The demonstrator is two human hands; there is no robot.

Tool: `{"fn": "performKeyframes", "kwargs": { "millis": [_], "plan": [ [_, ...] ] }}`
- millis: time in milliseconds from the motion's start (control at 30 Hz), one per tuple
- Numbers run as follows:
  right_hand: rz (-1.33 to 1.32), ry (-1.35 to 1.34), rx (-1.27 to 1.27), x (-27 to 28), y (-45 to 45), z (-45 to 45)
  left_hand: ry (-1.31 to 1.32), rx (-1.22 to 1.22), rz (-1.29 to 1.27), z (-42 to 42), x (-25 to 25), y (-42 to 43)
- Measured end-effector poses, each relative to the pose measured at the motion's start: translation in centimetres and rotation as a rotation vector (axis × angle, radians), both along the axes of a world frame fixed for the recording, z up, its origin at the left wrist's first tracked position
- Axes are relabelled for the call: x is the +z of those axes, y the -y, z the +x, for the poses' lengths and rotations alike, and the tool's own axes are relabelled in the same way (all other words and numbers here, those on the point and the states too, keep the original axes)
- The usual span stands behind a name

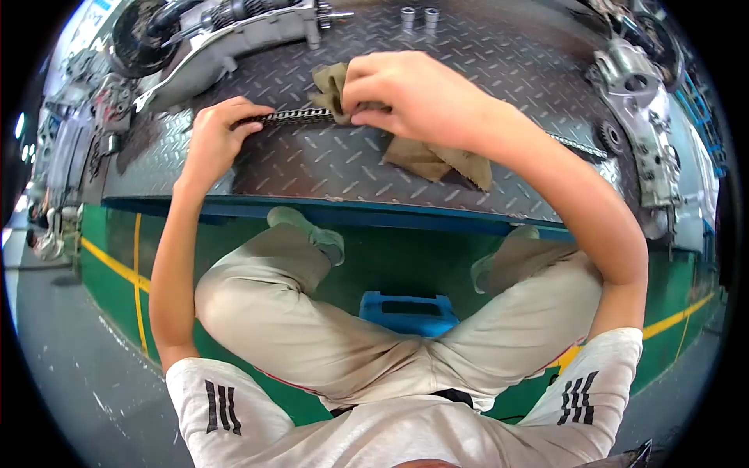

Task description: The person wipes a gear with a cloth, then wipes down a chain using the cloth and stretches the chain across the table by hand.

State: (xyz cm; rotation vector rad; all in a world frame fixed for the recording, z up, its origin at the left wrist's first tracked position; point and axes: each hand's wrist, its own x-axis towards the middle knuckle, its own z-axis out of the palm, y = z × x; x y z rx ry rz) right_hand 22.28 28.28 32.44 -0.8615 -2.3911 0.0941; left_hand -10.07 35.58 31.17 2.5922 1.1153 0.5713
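The left hand (218, 136) pinches the left end of a metal chain (300, 115) between thumb and fingers, just above the treaded counter (312, 168), while the right hand (406, 97) is closed on an olive cloth (331, 82) where the chain's visible stretch ends; whether the chain runs on inside the cloth is hidden. The chain spans the gap between the 2 hands, roughly parallel to the counter's blue front edge (374, 209) and set well back from it, with a broad strip of tread plate between. Right of that strip, a brown folded piece (421, 158) lies below the right wrist, its lower corner near the front edge. Behind the left hand, a long metal housing (250, 35) slants across the far left and bounds the room there; tread plate stretches from the cloth back to 2 small metal cylinders (420, 18) standing apart from each other near the far edge. On the right side, beyond the right forearm, a dark gear (611, 136) sits beside a cast metal part (644, 117) at the counter's right edge. Both forearms cross the front edge, and a blue stool (409, 312) shows between the knees.
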Motion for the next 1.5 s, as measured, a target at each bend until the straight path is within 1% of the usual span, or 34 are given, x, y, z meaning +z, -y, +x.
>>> {"fn": "performKeyframes", "kwargs": {
  "millis": [33,67,133,233,300,367,433,467,533,567,600,633,667,700,767,800,833,900,933,1000,1033,1100,1167,1200,1300,1367,1433,1500],
  "plan": [
    [-0.023,0.044,0.010,-0.9,-0.6,-0.7,0.001,0.000,0.010,-0.1,-0.1,0.1],
    [-0.023,0.031,0.026,-1.6,-0.9,-0.9,-0.011,0.016,0.010,-0.2,-0.2,0.3],
    [-0.055,0.148,0.028,-2.4,-1.1,-0.4,0.020,-0.012,-0.003,-0.4,-0.2,0.3],
    [-0.108,0.060,0.043,-2.7,0.1,2.2,-0.015,0.000,0.016,-0.5,-0.2,0.5],
    [-0.241,-0.032,0.032,-2.4,1.3,5.4,-0.013,-0.005,0.033,-0.4,-0.2,0.3],
    [-0.304,-0.046,-0.088,-2.0,3.3,8.8,-0.027,-0.024,0.062,-0.8,-0.5,0.1],
    [-0.373,0.048,-0.218,-0.9,5.3,11.6,-0.002,-0.019,0.048,-0.6,-0.5,0.4],
    [-0.372,0.058,-0.219,-0.6,6.2,11.8,0.004,-0.016,0.044,-0.6,-0.6,0.4],
    [-0.480,0.037,-0.480,0.4,7.5,11.7,0.039,0.000,0.012,-0.6,-0.7,0.2],
    [-0.419,0.025,-0.466,0.3,7.8,11.5,0.065,0.013,-0.025,-0.6,-0.7,0.0],
    [-0.292,0.091,-0.402,-0.6,7.2,12.3,0.058,-0.008,-0.001,-0.8,-0.8,-0.2],
    [-0.182,0.151,-0.334,-1.0,6.8,12.3,0.028,-0.057,0.090,-1.0,-1.0,-0.4],
    [-0.257,0.094,-0.387,-1.1,6.8,12.0,0.040,-0.044,0.068,-1.1,-1.3,-0.3],
    [-0.243,0.095,-0.390,-0.7,6.4,12.1,0.055,-0.031,0.059,-0.9,-1.4,-0.5],
    [-0.181,0.319,-0.389,-0.4,5.5,11.9,0.079,-0.082,0.090,-1.1,-2.1,-1.2],
    [-0.307,0.347,-0.469,0.1,5.2,11.3,0.044,-0.123,0.155,-1.1,-2.1,-1.3],
    [-0.297,0.402,-0.467,0.5,4.9,10.8,0.090,-0.081,0.039,-0.8,-1.7,-1.0],
    [-0.334,0.502,-0.543,1.4,4.6,9.8,0.047,-0.005,-0.032,-0.4,-1.1,-0.9],
    [-0.337,0.506,-0.536,1.9,4.5,9.5,0.049,0.001,-0.037,-0.4,-1.3,-0.4],
    [-0.424,0.532,-0.571,4.4,2.9,9.1,0.151,0.042,-0.107,-0.6,-1.3,-0.2],
    [-0.413,0.536,-0.565,5.9,2.4,8.3,0.166,0.050,-0.098,-0.8,-1.6,-0.3],
    [-0.432,0.256,-0.328,8.2,1.3,5.7,0.309,0.070,-0.170,-0.9,-2.4,-0.1],
    [-0.285,0.096,-0.160,7.7,-0.6,2.2,0.336,0.122,-0.224,-0.6,-1.5,0.4],
    [-0.215,0.100,-0.130,6.6,-1.7,0.5,0.283,0.147,-0.171,-0.4,-1.3,0.4],
    [-0.022,0.094,-0.087,1.6,-4.1,-4.1,0.131,0.102,-0.026,-0.1,-0.5,0.1],
    [-0.160,0.112,-0.034,-1.0,-5.0,-5.9,0.159,0.129,-0.140,0.1,-0.2,0.0],
    [-0.160,0.080,-0.023,-2.4,-5.6,-6.3,0.133,0.138,-0.166,0.0,0.0,-0.2],
    [-0.168,0.041,0.020,-2.2,-5.6,-5.2,0.117,0.133,-0.178,0.1,0.2,-0.4]
  ]
}}
